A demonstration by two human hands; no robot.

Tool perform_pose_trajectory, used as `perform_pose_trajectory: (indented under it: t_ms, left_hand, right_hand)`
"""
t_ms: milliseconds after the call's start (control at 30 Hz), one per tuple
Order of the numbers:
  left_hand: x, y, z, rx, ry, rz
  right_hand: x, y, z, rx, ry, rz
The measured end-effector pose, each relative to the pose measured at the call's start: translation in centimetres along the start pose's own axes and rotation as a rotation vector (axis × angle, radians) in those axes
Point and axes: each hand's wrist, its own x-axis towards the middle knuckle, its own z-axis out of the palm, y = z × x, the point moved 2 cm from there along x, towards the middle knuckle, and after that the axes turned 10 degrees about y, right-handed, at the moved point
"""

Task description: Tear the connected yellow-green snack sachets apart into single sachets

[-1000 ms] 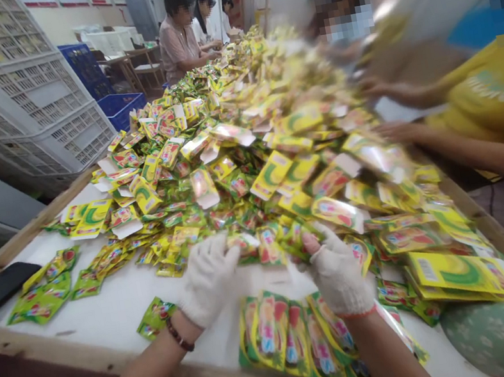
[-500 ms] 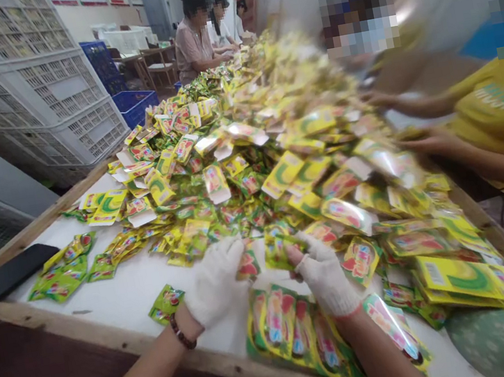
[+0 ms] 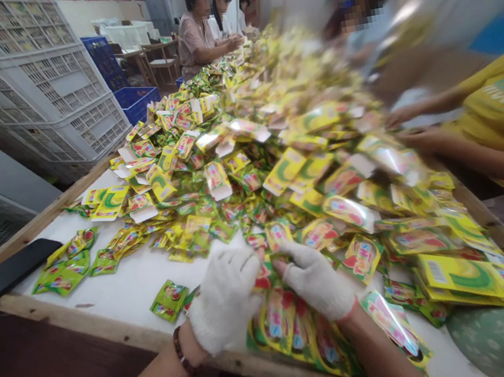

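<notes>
My left hand (image 3: 226,298), in a white knit glove, is closed with its fingertips at a small red-and-yellow carton (image 3: 263,275). Facing it, my right hand (image 3: 319,280) is gloved too, with thumb and fingers drawn together near the same carton; what they pinch is hidden. Below both hands, several flat yellow cartons with watermelon print (image 3: 285,322) lie in an overlapping row at the table edge. A green sachet (image 3: 169,300) rests left of my left hand. Another carton (image 3: 362,260) lies just right of my right hand.
A large heap of cartons and sachets (image 3: 216,182) covers the table (image 3: 119,296). A black phone-like slab (image 3: 14,276) lies at the left edge, a green floral container (image 3: 497,337) at the right. White crates (image 3: 63,85) stand left. A person in yellow (image 3: 501,105) works at right; others sit farther back.
The green-yellow sachet in my right hand's fingers is no longer visible. My hands have come closer together and slightly lower, and the small carton has shifted right with my left hand.
</notes>
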Motion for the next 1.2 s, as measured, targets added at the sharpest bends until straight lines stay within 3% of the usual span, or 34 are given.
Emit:
perform_pose_trajectory:
  t_ms: [67, 233, 333, 400, 533, 600, 667, 767, 833, 900, 1067, 1200]
  left_hand:
    - [0.0, 0.3, 0.3, 0.017, 0.029, -0.032]
    - [0.3, 0.0, 0.1, 0.067, 0.014, -0.104]
    - [0.4, -0.1, -0.1, 0.069, 0.002, -0.099]
    - [0.3, 0.1, -0.2, 0.060, 0.038, -0.073]
    - [-0.2, 0.7, -0.3, 0.064, 0.149, 0.016]
    - [-0.5, 0.9, -0.3, 0.079, 0.180, 0.028]
    - [-0.7, 1.0, -0.3, 0.091, 0.182, -0.015]
    - [-0.5, 0.8, -0.3, 0.109, 0.125, -0.132]
    - [-0.3, 0.5, -0.5, 0.146, 0.075, -0.200]
    - [-0.2, 0.2, -0.6, 0.186, 0.041, -0.237]
    - [-0.5, 0.1, -0.4, 0.160, 0.024, -0.206]
    - [-0.5, 0.3, -0.6, -0.021, 0.077, -0.218]
  right_hand:
    - [-0.1, -0.2, 0.3, -0.029, 0.074, 0.024]
    - [-0.4, 0.0, 0.0, 0.263, 0.101, 0.261]
    - [-0.7, -0.2, -0.7, 0.207, 0.115, 0.301]
    - [-1.1, -0.3, -0.7, 0.228, -0.033, 0.348]
    - [-1.8, -0.8, -0.2, 0.460, -0.449, 0.409]
    - [-1.8, -1.0, 0.1, 0.500, -0.505, 0.376]
    - [-1.6, -1.3, 0.6, 0.458, -0.436, 0.295]
    - [-1.2, -1.6, 1.6, 0.412, -0.188, 0.185]
    - [-1.3, -1.5, 2.0, 0.431, 0.010, 0.170]
    - [-1.6, -1.2, 2.1, 0.476, 0.128, 0.198]
    - [-2.5, -0.7, 2.6, 0.558, 0.033, 0.174]
    - [-2.4, -1.0, 3.1, 0.542, -0.082, 0.189]
